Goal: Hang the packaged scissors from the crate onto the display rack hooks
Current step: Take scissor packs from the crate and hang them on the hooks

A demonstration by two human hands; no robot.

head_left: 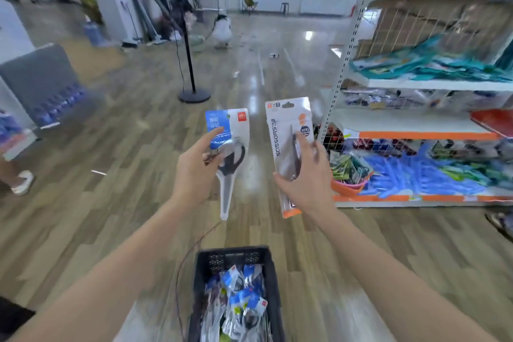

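- The left hand (194,172) is holding up a blue-carded scissors pack (229,144), its grip closed around the middle of the pack, thumb lying across the blue card and fingers curling behind.
- The right hand (308,178) is holding up a grey-and-orange scissors pack (286,133) printed "SCISSORS", its grip pinching the pack's lower half, thumb at the left edge and fingers lying over the front.
- The 2 packs are standing roughly upright, side by side, near each other but apart, both raised well above the floor.
- A black crate (236,258) is sitting low between the forearms, holding more packaged scissors (241,297) in a loose pile.
- A shelving unit (416,125) with white shelves and orange trim is standing to the right, carrying blurred teal and blue goods.
- A black stand (191,69) on a round base is standing on the wooden floor (111,203) beyond the hands.
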